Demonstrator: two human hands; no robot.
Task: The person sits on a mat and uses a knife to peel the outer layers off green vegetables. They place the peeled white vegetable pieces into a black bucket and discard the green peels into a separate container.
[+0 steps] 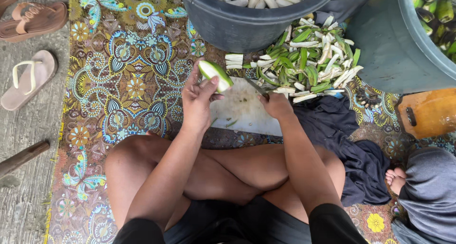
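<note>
My left hand (197, 99) grips a partly peeled green banana (216, 74), raised over a white cutting board (244, 112) on the mat. My right hand (275, 104) is closed on a knife (255, 87), whose blade points up and left toward the banana without touching it. I sit cross-legged, my knees just below the board. A heap of green peels (308, 63) lies past the board, to the right of the knife.
A dark tub (247, 23) of peeled white bananas stands at the top. A teal tub (394, 44) with green bananas is at the right, an orange container (427, 113) below it. Sandals (31, 75) lie left; another person's foot (395, 177) is at right.
</note>
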